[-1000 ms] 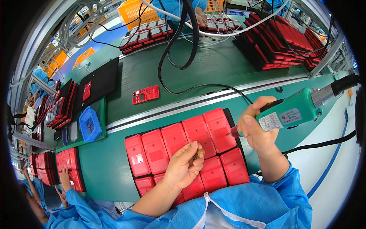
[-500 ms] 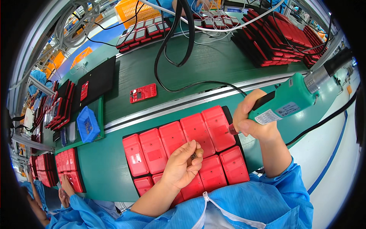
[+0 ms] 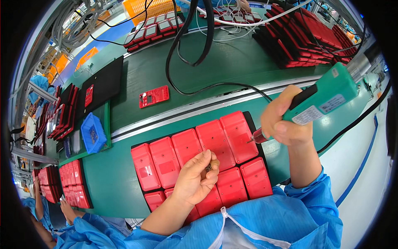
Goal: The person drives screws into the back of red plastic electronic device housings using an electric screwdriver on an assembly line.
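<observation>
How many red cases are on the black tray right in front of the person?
10. Five red cases lie side by side in the far row and five in the near row, all on the black tray. The left hand and forearm partly hide some.

We have red casings (image 3: 236, 137) on a black tray (image 3: 250, 124), and a green power screwdriver (image 3: 323, 97) with black grip (image 3: 304, 96), white labels (image 3: 307, 115), red nose (image 3: 259, 136). Also ours: one blue jacket (image 3: 186, 224), faintly striped, white-zipped; green worktop (image 3: 107, 186), blue bin (image 3: 95, 148), orange crate (image 3: 132, 9), black cable (image 3: 168, 62)
</observation>
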Tool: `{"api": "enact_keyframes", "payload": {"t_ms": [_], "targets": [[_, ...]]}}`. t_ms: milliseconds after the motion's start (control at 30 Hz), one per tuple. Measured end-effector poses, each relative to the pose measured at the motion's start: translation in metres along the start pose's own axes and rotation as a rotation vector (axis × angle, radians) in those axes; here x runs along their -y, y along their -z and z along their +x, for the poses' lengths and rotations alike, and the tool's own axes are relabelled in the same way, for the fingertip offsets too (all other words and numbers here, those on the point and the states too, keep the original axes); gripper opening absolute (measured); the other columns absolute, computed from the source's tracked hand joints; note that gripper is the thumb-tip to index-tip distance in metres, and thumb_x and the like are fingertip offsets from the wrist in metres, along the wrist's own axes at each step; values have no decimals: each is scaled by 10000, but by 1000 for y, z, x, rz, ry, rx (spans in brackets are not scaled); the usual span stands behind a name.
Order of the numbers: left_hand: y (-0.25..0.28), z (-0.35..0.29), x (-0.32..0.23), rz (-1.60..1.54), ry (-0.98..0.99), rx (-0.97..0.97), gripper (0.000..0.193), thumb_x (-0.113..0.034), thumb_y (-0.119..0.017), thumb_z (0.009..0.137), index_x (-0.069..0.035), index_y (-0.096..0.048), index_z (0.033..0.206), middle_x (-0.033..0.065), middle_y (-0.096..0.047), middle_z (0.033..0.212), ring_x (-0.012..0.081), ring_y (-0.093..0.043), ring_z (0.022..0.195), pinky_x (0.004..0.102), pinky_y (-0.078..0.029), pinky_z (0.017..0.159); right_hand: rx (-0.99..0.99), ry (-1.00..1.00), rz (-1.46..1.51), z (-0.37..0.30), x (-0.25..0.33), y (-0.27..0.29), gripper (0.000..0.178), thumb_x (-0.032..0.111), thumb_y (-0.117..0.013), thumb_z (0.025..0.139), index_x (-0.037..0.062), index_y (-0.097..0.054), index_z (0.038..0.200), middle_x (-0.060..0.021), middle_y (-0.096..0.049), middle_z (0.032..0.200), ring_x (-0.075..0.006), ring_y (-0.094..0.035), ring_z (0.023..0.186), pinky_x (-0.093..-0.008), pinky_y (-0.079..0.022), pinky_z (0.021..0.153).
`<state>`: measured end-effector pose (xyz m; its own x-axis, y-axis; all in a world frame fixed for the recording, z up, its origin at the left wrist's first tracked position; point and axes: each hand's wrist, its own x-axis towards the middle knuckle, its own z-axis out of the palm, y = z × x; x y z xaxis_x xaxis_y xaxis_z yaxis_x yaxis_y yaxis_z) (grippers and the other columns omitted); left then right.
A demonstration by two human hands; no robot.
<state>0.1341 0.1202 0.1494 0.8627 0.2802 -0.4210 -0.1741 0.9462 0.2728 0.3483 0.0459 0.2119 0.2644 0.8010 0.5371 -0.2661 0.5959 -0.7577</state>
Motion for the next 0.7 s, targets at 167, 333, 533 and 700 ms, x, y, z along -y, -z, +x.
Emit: {"api": "enact_keyframes", "payload": {"t_ms": [167,333,533,700], "targets": [[0,-1,0,-3,-3,-11,191,-184,-428,901,-35,-543,872,39,-499,702,76,-404,538,158,-303,399,10,-14,-23,1,3,-2,244,-85,-614,621,-20,-469,807,-72,-477,527,-105,-457,396,-236,-433,426],[0,0,-1,-7,0,-5,189,-181,-428,900,-33,-542,869,42,-498,700,73,-400,532,160,-305,397,9,-42,-66,-2,-2,-2,244,-77,-628,625,-16,-478,808,-58,-470,517,-104,-458,407,-235,-434,438],[-3,-1,-1,4,-5,-26,200,-187,-422,903,-29,-541,870,44,-495,695,70,-395,519,161,-318,395,182,-27,-245,0,0,6,249,-25,-588,680,24,-418,853,-48,-449,515,-106,-423,366,-258,-393,396],[0,0,-1,21,-1,-18,202,-205,-421,905,-38,-528,862,37,-492,698,69,-402,529,160,-303,397,251,-72,-226,1,2,8,273,-66,-604,642,24,-449,848,-68,-480,556,-132,-460,417,-269,-398,410]]}}
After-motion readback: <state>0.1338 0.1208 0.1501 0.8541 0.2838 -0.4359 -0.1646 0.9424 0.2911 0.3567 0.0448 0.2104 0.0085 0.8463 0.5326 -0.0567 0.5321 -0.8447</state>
